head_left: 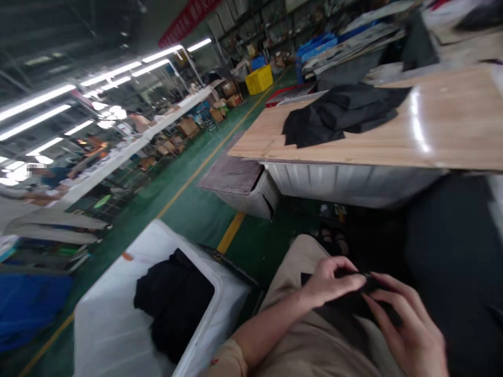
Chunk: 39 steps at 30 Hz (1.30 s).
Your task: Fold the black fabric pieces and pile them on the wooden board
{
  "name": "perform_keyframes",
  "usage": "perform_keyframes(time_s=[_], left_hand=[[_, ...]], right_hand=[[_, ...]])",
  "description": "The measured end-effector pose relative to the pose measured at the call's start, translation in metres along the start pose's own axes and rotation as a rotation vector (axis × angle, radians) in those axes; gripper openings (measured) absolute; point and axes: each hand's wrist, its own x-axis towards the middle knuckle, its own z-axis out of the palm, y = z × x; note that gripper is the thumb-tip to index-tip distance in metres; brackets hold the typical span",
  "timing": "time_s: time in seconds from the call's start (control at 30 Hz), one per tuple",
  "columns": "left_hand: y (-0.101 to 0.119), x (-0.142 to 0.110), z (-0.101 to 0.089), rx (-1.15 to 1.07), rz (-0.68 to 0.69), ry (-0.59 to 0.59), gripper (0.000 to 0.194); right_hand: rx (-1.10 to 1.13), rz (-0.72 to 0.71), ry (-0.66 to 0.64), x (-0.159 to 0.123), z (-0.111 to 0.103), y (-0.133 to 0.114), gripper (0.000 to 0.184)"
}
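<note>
Over my lap, a piece of black cloth (346, 309) hangs from both hands. My left hand (330, 283) pinches its upper edge between thumb and curled fingers. Close on the right, my right hand (408, 319) has its fingers and thumb closed on the same cloth, the fingertips of the two hands nearly meeting. A small dark part at the fingertips is too blurred to make out. Beige trousers (298, 272) show under the cloth.
A white bin (113, 314) with black fabric (176, 303) inside stands at my left. Ahead is a wooden tabletop (451, 120) bearing crumpled black cloth (341, 112). A lidded box (231, 173) sits beside it on the green floor. A long workbench (145, 136) with people runs along the far left.
</note>
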Motion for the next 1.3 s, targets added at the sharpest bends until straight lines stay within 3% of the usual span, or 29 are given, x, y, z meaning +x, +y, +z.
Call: perform_keyframes(time_s=[0.17,0.37,0.53,0.7,1.3], left_hand=[[-0.003,0.002,-0.002,0.02,0.063,-0.012,0.016],[-0.006,0.004,-0.002,0.045,0.076,-0.052,0.015],[-0.005,0.004,0.0,0.046,0.06,-0.056,0.016],[-0.003,0.004,0.004,0.084,0.057,-0.053,0.013],[-0.01,0.003,0.011,0.189,0.107,-0.043,0.01]], right_hand=[[-0.045,0.047,-0.115,0.004,-0.004,-0.018,0.004],[0.053,0.136,-0.129,0.002,-0.009,-0.019,0.004],[0.292,0.339,-0.108,0.009,-0.012,-0.02,0.008],[0.362,0.518,-0.031,0.014,-0.009,-0.017,0.016],[0.241,0.548,0.015,0.016,-0.005,-0.025,0.018]])
